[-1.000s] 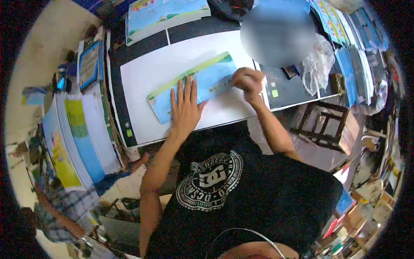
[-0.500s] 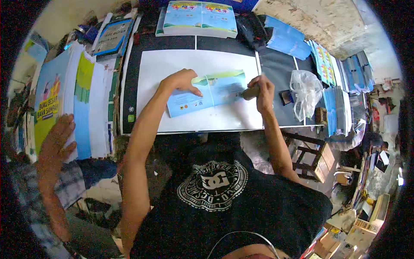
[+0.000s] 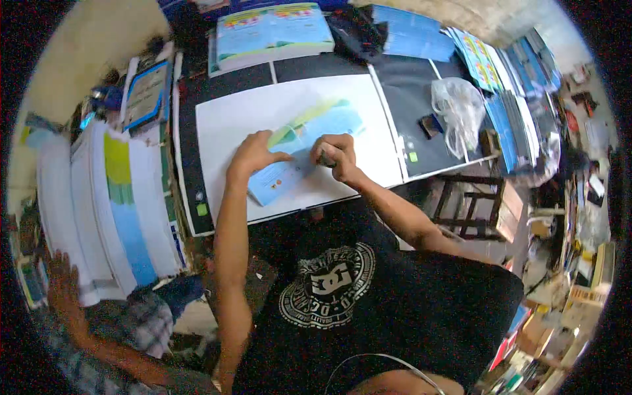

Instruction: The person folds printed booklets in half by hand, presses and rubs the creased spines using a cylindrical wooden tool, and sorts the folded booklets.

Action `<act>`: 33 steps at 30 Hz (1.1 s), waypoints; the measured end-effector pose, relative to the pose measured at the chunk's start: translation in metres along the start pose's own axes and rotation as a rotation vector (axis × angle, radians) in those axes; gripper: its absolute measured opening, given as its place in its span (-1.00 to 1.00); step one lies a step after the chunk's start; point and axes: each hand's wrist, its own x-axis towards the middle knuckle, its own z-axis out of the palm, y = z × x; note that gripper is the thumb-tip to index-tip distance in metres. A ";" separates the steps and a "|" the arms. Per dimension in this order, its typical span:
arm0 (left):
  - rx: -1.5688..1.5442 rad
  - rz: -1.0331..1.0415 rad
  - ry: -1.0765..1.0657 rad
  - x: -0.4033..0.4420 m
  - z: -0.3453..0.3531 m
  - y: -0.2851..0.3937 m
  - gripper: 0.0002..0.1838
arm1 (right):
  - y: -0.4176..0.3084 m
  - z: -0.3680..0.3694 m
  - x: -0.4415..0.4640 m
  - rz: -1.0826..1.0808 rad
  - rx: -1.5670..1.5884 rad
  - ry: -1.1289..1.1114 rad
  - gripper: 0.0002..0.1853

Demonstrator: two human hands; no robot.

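Note:
A light blue and green printed cover sheet [image 3: 306, 146], with a pale crease or strip across it, lies slanted on the white board [image 3: 220, 125]. My left hand [image 3: 252, 157] rests at its left edge, with the thumb stretched over the print. My right hand [image 3: 339, 157] is closed above the sheet around a small rounded greyish-brown object [image 3: 326, 158], mostly hidden by my fingers. Whether that object touches the sheet I cannot tell.
Stacks of blue printed sheets [image 3: 276, 33] stand at the back. A clear plastic bag [image 3: 457, 105] and a small dark square item [image 3: 431, 126] lie on the right. At left, another person's hand [image 3: 64, 280] is beside a tall paper stack [image 3: 85, 197]. A wooden stool [image 3: 507, 214] stands below right.
My right hand has moved left, from the sheet's right end to its middle. The sheet is tilted more steeply. The other person's hand has moved down, and the view has shifted.

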 end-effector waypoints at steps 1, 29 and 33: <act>-0.041 0.003 -0.038 -0.001 -0.009 0.005 -0.08 | 0.000 -0.004 0.003 -0.016 0.053 0.002 -0.47; 0.473 0.279 0.444 -0.007 0.066 0.055 -0.11 | 0.035 -0.099 0.036 -0.120 0.248 0.255 -0.53; 0.460 0.295 0.444 -0.013 0.072 0.052 -0.11 | 0.037 -0.103 0.035 -0.135 0.281 0.272 -0.53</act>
